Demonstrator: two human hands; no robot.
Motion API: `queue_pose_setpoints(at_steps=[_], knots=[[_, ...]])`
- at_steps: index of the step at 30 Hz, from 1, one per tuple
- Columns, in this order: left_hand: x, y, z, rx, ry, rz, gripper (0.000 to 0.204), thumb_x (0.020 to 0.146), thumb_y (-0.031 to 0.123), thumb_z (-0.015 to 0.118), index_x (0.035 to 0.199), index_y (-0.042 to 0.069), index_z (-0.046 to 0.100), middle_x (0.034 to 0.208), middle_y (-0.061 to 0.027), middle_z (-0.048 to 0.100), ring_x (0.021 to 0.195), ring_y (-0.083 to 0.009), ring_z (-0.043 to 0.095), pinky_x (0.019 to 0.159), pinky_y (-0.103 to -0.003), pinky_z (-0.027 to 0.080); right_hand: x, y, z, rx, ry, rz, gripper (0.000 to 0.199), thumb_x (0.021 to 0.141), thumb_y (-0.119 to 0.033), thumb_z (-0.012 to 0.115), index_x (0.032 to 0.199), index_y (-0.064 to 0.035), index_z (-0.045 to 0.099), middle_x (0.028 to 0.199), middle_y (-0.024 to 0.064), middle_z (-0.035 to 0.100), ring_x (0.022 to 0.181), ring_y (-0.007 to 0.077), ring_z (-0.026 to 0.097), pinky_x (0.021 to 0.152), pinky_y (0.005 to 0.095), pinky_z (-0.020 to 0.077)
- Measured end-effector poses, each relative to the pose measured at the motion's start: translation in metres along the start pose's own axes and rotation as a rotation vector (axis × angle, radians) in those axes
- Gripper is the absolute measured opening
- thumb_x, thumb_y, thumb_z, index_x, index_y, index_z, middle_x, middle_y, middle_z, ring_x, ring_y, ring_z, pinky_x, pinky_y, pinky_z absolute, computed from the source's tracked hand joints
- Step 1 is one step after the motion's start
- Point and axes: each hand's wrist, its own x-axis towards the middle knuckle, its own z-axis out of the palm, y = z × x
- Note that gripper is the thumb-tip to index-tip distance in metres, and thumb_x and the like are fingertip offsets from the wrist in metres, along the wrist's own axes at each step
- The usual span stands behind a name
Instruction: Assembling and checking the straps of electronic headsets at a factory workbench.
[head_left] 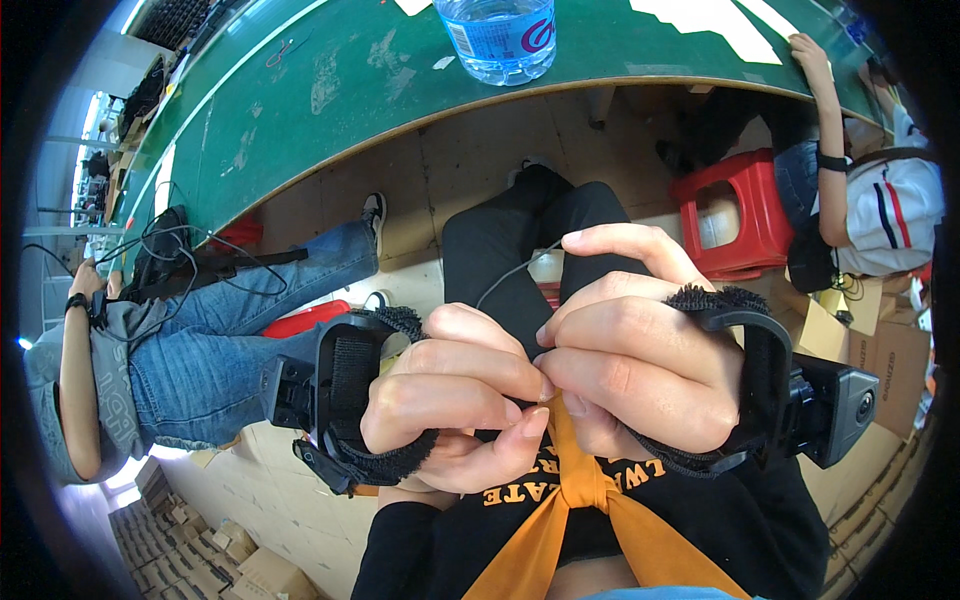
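Observation:
My left hand (460,395) and my right hand (640,345) meet in front of my chest, fingertips touching or nearly so. The left fingers are curled with the thumb pressed in. On the right, the index finger is raised while the other fingers pinch together. A thin grey wire (515,270) arcs from behind the left fingers up to the right index fingertip; where it is gripped is hidden by the fingers. Each hand wears a black strap with a device on it, the right one a camera (845,410). An orange neck scarf (580,485) hangs knotted below the fingertips.
A green table (340,110) spans the far side, with a water bottle (500,40) and white paper (715,25). One person in jeans (230,385) sits at left among black cables; another sits at right by a red stool (735,215). Cardboard boxes (885,370) stand at right.

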Motion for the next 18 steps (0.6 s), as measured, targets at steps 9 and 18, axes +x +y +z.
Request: queue_pose_setpoints(at_steps=[9,18], knots=[[-0.0017,0.0003,0.0053,-0.013,0.068,-0.019,0.032,0.064,-0.01,0.071,0.084,0.008,0.053,0.082,-0.0072,0.061,0.07,-0.0205,0.058,0.062,-0.03,0.047,0.0011,-0.0005,0.0039,0.016,0.006,-0.028,0.016,0.064,0.003,0.064,0.079,-0.0006,0.064,0.078,0.0073,0.059,0.069,0.0205,0.064,0.089,0.0471,0.0462],[-0.0039,-0.0013,0.0029,-0.081,0.04,0.015,0.028,0.073,-0.004,0.07,0.09,0.007,0.051,0.087,-0.0096,0.062,0.072,-0.0217,0.059,0.063,-0.029,0.048,-0.0006,-0.001,0.0031,0.038,0.052,-0.035,0.015,0.066,0.003,0.063,0.08,-0.0013,0.064,0.079,0.0066,0.059,0.071,0.0206,0.064,0.091,0.0475,0.0446]])
